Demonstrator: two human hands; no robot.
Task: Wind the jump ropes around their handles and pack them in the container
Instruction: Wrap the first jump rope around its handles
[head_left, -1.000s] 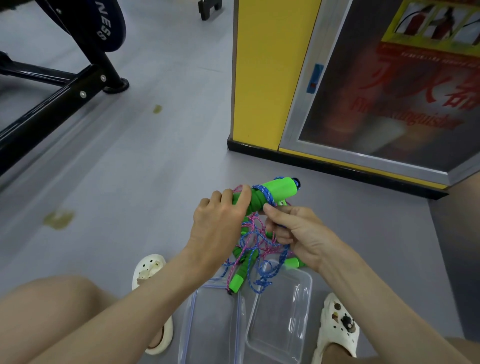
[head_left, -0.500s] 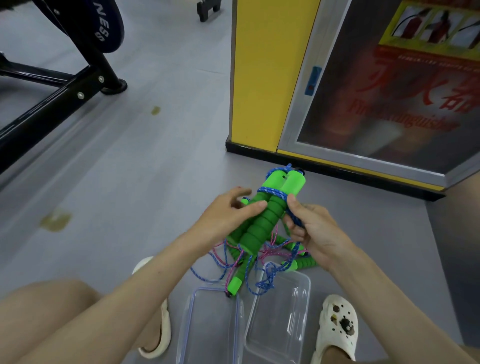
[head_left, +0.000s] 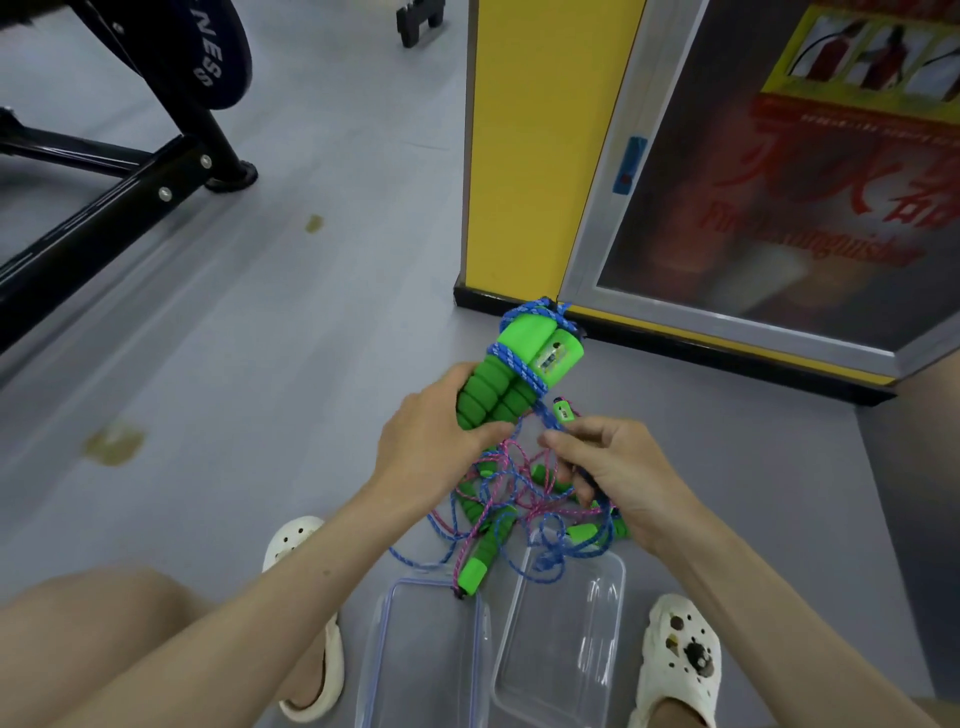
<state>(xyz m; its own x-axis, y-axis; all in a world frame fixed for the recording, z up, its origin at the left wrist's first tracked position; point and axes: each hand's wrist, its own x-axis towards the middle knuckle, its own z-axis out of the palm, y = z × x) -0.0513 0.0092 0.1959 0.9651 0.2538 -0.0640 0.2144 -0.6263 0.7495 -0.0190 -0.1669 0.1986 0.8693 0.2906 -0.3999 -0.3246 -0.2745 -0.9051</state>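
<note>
Left hand (head_left: 434, 441) grips paired green foam handles (head_left: 493, 397); right hand (head_left: 621, 475) pinches blue braided cord (head_left: 545, 417) — risk: slack snags pink-and-blue tangle (head_left: 511, 491) below, loosening wraps.

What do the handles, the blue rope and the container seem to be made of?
The handles look like green foam, matte and ribbed into soft rings; their tops seem smooth hard plastic. The rope is braided cord, maybe nylon or cotton: white flecks show a weave. The container is clear glossy plastic; the floor shows through it.
</note>
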